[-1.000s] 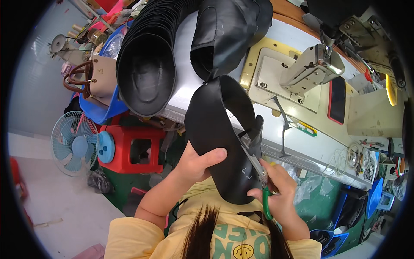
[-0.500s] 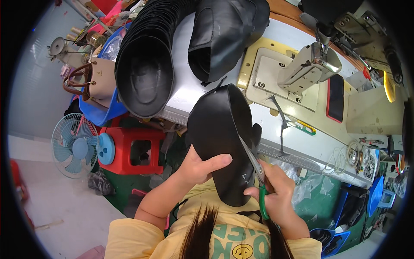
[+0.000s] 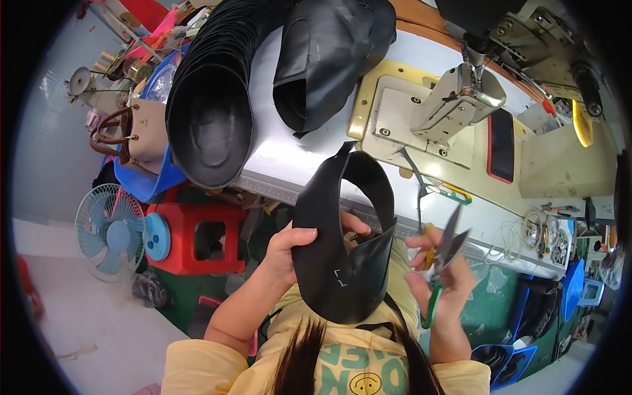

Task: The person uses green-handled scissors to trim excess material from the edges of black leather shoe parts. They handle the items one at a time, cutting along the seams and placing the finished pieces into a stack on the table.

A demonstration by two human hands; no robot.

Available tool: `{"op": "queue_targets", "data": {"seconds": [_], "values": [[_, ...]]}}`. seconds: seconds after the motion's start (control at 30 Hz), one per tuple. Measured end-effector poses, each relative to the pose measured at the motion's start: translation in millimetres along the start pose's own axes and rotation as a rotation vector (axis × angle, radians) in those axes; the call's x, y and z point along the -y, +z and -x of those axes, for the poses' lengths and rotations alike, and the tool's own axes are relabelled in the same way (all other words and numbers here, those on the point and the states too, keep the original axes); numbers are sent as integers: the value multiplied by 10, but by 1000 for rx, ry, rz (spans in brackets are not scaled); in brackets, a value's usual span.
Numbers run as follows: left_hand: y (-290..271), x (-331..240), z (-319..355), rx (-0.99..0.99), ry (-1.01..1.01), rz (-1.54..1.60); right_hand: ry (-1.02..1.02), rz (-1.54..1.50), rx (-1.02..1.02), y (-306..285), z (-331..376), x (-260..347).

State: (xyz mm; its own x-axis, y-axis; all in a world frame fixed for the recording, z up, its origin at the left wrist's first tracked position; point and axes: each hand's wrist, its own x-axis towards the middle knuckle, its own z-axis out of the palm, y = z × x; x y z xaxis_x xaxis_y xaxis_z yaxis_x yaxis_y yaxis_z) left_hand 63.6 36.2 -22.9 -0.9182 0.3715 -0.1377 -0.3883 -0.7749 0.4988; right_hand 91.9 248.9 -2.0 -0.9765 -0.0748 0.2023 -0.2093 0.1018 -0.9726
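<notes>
My left hand [image 3: 284, 253] grips a black leather shoe upper [image 3: 313, 257] by its side, thumb outside and fingers showing through the opening. Two pale marks sit on the front of the upper, and a narrow strip sticks up from its top edge. In my right hand [image 3: 453, 286] is a pair of scissors [image 3: 449, 242] with green and yellow handles. The blades are spread and point upward, apart from the upper on its right.
A long row of nested black uppers [image 3: 214, 141] and another pile of uppers [image 3: 322, 85] lie on the white table. A sewing machine [image 3: 454, 105] and a phone [image 3: 501, 146] are at the right. A red stool [image 3: 178, 253] and a fan [image 3: 118, 236] stand left.
The scissors have come away from the upper's edge to the right, and their blades have opened. My left hand has turned the upper so its opening shows.
</notes>
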Motion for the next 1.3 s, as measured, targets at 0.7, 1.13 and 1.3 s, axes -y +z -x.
{"op": "queue_targets", "data": {"seconds": [0.7, 1.13, 1.3], "values": [[-1221, -1928, -1337, -881, 628, -1808, -6, 355, 197, 49, 7, -134], [-1224, -2062, -1501, -909, 743, -1876, 145, 295, 257, 118, 34, -325], [-1048, -1661, -1224, -772, 1027, -1581, 159, 291, 296, 155, -30, -294]]}}
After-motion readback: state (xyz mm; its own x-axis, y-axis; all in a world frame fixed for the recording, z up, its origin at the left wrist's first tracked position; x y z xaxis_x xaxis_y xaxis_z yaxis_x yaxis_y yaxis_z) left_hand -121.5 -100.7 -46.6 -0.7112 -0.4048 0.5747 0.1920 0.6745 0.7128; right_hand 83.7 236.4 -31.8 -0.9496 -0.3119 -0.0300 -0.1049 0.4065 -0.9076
